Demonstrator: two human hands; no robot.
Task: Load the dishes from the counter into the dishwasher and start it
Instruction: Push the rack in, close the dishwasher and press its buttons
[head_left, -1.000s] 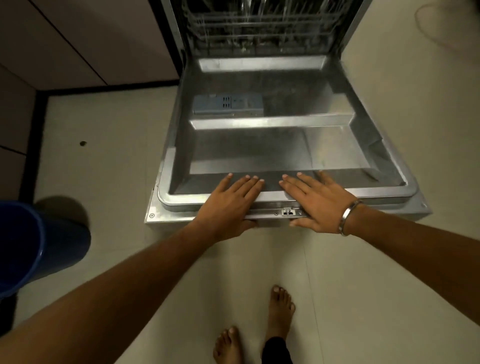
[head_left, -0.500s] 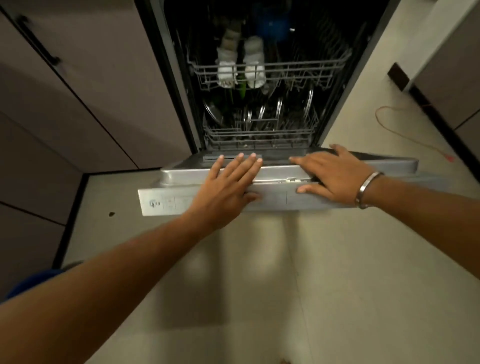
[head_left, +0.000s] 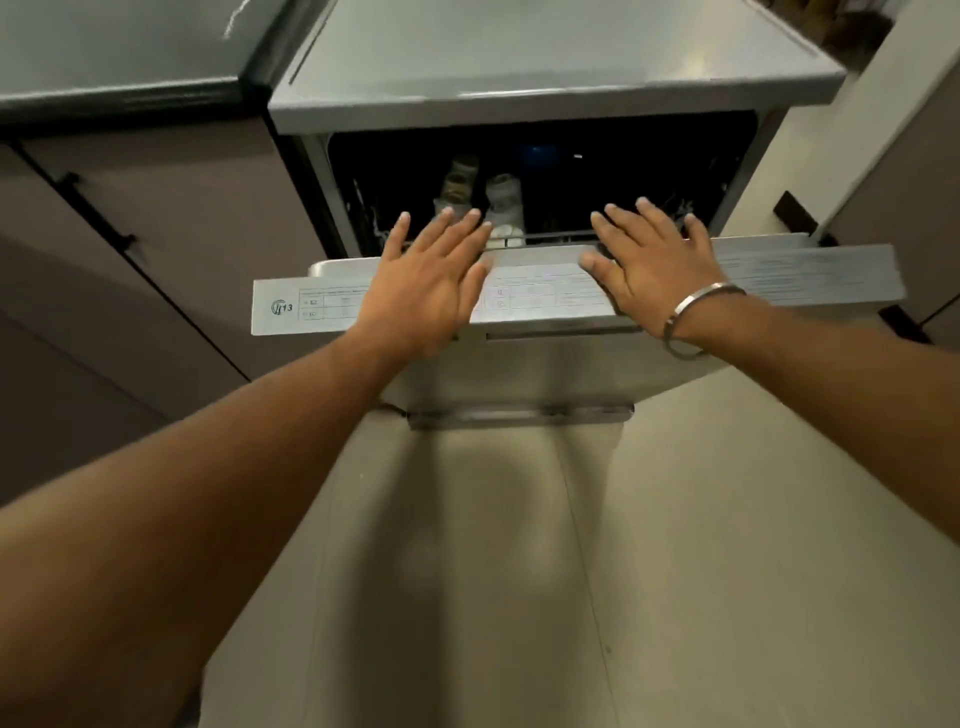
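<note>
The dishwasher (head_left: 545, 67) stands ahead with its steel door (head_left: 545, 364) swung most of the way up, leaving a dark gap at the top. My left hand (head_left: 431, 275) lies flat with straight fingers on the door's top edge, over the control strip (head_left: 311, 306). My right hand (head_left: 654, 260), a metal bangle on its wrist, presses flat on the same edge further right. Through the gap two pale cups (head_left: 483, 202) show on the upper rack. The lower rack is hidden by the door.
Brown cabinet fronts (head_left: 156, 249) with a black handle (head_left: 98, 213) flank the dishwasher on the left, under a dark counter (head_left: 119, 57). A pale wall (head_left: 852, 135) and another cabinet stand to the right. Light floor tiles (head_left: 519, 571) stretch below.
Both hands have pushed the door up from lying flat open to nearly upright. The racks and door interior have dropped out of sight, and the view has risen to the dishwasher's top.
</note>
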